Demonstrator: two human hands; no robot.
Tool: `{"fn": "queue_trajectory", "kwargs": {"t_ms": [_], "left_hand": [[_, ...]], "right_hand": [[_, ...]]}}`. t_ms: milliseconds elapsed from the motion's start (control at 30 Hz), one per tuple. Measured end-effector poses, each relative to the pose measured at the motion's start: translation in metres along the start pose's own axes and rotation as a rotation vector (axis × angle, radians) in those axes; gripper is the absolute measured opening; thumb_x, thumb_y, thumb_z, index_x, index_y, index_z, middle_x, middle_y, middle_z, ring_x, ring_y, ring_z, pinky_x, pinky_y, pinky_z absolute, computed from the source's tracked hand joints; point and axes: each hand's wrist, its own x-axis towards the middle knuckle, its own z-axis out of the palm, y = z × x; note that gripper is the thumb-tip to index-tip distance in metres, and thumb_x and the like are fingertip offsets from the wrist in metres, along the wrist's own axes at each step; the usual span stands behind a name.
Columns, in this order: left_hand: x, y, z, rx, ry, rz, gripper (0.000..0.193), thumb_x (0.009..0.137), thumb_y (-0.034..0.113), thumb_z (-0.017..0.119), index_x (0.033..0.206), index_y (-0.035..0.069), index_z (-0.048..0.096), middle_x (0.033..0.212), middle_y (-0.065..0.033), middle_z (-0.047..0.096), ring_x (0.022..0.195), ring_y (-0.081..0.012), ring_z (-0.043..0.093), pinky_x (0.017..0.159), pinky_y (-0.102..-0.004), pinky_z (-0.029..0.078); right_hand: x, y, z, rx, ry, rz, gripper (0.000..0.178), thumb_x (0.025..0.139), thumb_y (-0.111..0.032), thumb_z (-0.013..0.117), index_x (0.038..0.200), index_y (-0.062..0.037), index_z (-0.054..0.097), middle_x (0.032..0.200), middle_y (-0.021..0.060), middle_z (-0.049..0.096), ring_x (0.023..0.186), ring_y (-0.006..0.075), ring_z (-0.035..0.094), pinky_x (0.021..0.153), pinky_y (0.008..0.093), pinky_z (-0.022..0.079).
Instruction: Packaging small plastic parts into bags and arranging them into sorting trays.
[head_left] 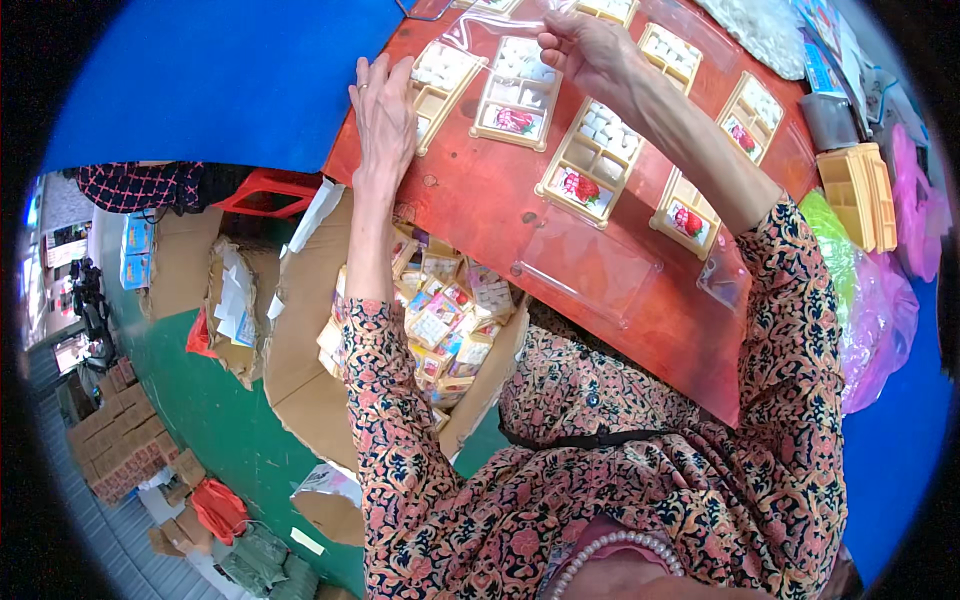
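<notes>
Head view. Nearest the lens, at 6 o'clock: a floral-patterned long-sleeved blouse (640, 480) with a string of pale beads (610, 550) below it.

Above the lap, a red-brown board tabletop (480, 200) runs from 12 toward 4 o'clock. On it lie several cream plastic compartment trays with red flower picture cards (585, 160), filled with small white pieces.

Left hand (383, 115), 11 o'clock: palm down, fingers spread flat, pressing one cream compartment tray at the board's left edge (440, 85). Not gripping anything.

Right hand (590, 50), 12 o'clock: fingers pinched on the edge of a clear thin plastic cover (490, 25) held just above a filled tray with flower card (515, 95). The cover lies to the left of the right hand, long axis roughly crosswise, between the two hands; the right hand is on it, the left is just beside and below it.

More clear plastic lids (590, 265) lie flat at the board's near edge, 5 o'clock of centre.

Under the board, 7 o'clock: an open brown cardboard carton of small colourful packets (450, 320). At 3 o'clock, a stack of empty yellow plastic trays (855, 195).
</notes>
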Motion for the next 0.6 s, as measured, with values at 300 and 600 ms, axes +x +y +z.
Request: {"fn": "queue_trajectory", "kwargs": {"t_ms": [300, 600], "left_hand": [[0.02, -0.015, 0.001, 0.019, 0.207, 0.195, 0.008, 0.077, 0.005, 0.058, 0.08, -0.001, 0.062, 0.091, -0.0181, 0.059, 0.09, -0.034, 0.054, 0.084, -0.0409, 0.041], [0.015, 0.02, -0.012, -0.283, 0.219, -0.052, 0.007, 0.074, 0.006, 0.058, 0.072, 0.0, 0.06, 0.072, -0.0128, 0.06, 0.067, -0.0294, 0.056, 0.064, -0.0364, 0.044]], "right_hand": [[0.002, 0.0, -0.005, 0.012, -0.053, 0.002, 0.006, 0.086, -0.004, 0.048, 0.09, -0.0012, 0.052, 0.072, 0.0058, 0.055, 0.057, 0.0125, 0.055, 0.046, 0.0222, 0.047], [0.001, -0.012, -0.014, 0.022, 0.006, -0.016, 0.005, 0.085, -0.004, 0.049, 0.088, -0.0019, 0.052, 0.071, 0.0052, 0.055, 0.056, 0.0129, 0.054, 0.045, 0.023, 0.046]]}}
